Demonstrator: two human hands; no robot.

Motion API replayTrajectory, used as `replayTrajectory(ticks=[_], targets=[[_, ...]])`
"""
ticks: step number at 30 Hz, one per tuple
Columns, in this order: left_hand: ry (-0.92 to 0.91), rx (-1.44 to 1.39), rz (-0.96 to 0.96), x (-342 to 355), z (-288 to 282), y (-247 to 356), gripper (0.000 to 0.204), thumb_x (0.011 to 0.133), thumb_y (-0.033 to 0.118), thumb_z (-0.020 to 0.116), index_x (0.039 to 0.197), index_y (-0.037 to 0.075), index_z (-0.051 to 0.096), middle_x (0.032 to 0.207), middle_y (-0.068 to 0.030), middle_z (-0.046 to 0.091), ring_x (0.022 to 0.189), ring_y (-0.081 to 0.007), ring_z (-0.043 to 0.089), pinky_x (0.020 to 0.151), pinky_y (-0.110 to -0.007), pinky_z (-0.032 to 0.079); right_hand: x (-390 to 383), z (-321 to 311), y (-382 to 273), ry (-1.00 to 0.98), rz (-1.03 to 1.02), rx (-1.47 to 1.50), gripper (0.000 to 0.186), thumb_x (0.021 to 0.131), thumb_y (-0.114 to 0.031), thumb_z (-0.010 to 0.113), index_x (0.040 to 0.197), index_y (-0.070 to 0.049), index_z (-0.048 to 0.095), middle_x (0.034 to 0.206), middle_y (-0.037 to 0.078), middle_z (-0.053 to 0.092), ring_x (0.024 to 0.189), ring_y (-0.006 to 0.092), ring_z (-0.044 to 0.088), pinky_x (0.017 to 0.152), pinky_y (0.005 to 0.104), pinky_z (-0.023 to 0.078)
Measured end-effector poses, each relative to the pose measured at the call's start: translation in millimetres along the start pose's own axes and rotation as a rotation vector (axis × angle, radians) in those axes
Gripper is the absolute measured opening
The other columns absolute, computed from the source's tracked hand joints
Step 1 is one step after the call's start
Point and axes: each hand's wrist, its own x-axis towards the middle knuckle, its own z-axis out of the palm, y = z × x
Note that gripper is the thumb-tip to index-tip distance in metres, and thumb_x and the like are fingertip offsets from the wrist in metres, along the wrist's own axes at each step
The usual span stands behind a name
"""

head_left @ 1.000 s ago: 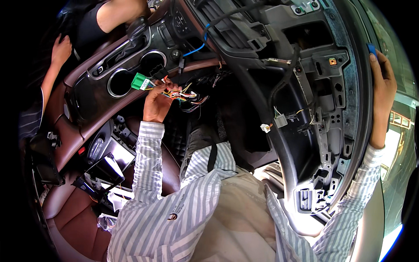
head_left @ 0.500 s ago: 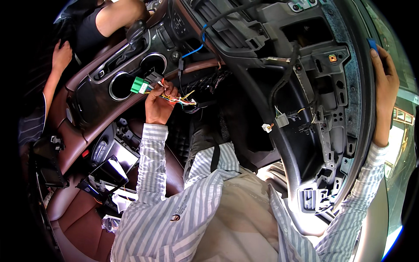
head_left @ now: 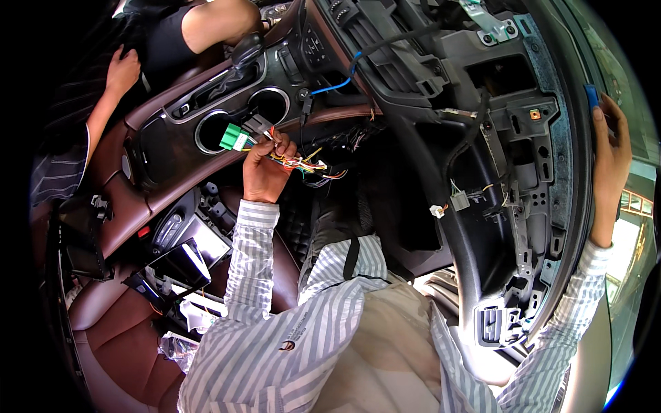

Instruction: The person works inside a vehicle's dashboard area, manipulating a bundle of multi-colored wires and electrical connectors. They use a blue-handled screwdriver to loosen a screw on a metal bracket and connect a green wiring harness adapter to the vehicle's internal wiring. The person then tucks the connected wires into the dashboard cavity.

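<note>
Beside two cup holders (head_left: 272,104), your left hand (head_left: 268,172) holds one wire bundle (head_left: 303,164) with one green connector (head_left: 232,137) and one grey connector (head_left: 257,124). Your left forearm rises nearly upright, fingers curled closed around the wires, thumb bent. Far right, your other hand (head_left: 610,148) reaches up at the dash edge, fingers half bent, thumb against one blue piece (head_left: 591,96); you cannot tell whether it grips it. The bundle's long axis runs crosswise, dipping rightward, the green connector pointing left.
</note>
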Motion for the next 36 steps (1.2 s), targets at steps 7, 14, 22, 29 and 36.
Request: replayTrajectory(ticks=[7, 14, 22, 29, 36], targets=[[-0.013, 0.011, 0.049, -9.7, 15.3, 12.5, 0.016, 0.088, 0.019, 0.064, 0.092, 0.008, 0.053, 0.078, 0.0003, 0.044, 0.076, -0.0141, 0.047, 0.082, -0.033, 0.043, -61.9, -29.4, -84.2, -0.071, -0.325, -0.013, 0.037, 0.095, -0.016, 0.066, 0.129, -0.004, 0.062, 0.125, 0.014, 0.066, 0.114, 0.0235, 0.062, 0.092, 0.0377, 0.050], [-0.108, 0.042, 0.064, -17.6, 40.5, 14.3, 0.020, 0.085, 0.020, 0.066, 0.090, 0.008, 0.052, 0.076, -0.0004, 0.042, 0.073, -0.0157, 0.045, 0.075, -0.032, 0.039, -142.8, -20.6, -156.7, -0.617, -0.324, 0.431, 0.053, 0.070, -0.004, 0.081, 0.120, 0.003, 0.063, 0.113, 0.019, 0.064, 0.096, 0.0353, 0.064, 0.081, 0.0409, 0.053], [-0.141, 0.129, 0.084, -30.5, 51.6, 18.6, 0.017, 0.084, 0.021, 0.062, 0.086, 0.008, 0.051, 0.074, -0.0017, 0.041, 0.071, -0.0162, 0.044, 0.072, -0.030, 0.035, -193.3, 83.8, -183.5, -0.731, 0.208, 0.759, 0.052, 0.084, -0.011, 0.075, 0.131, 0.000, 0.056, 0.131, 0.019, 0.057, 0.113, 0.0356, 0.061, 0.094, 0.0397, 0.051], [-0.150, 0.114, 0.079, -35.9, 53.1, 15.2, 0.017, 0.083, 0.020, 0.061, 0.086, 0.006, 0.052, 0.073, -0.0022, 0.041, 0.068, -0.0161, 0.042, 0.069, -0.030, 0.035, -199.0, 173.4, -188.3, -0.813, 0.098, 0.801, 0.093, 0.078, -0.025, 0.083, 0.154, -0.005, 0.032, 0.153, 0.022, 0.038, 0.139, 0.0380, 0.043, 0.112, 0.0429, 0.039], [-0.217, 0.131, 0.072, -39.7, 49.5, 12.0, 0.015, 0.086, 0.020, 0.060, 0.089, 0.006, 0.055, 0.073, -0.0025, 0.042, 0.069, -0.0167, 0.043, 0.068, -0.031, 0.035, -203.7, 198.2, -198.7, -0.904, 0.132, 1.021, 0.095, 0.074, -0.028, 0.088, 0.151, -0.004, 0.038, 0.144, 0.021, 0.051, 0.135, 0.0340, 0.049, 0.112, 0.0416, 0.038]])
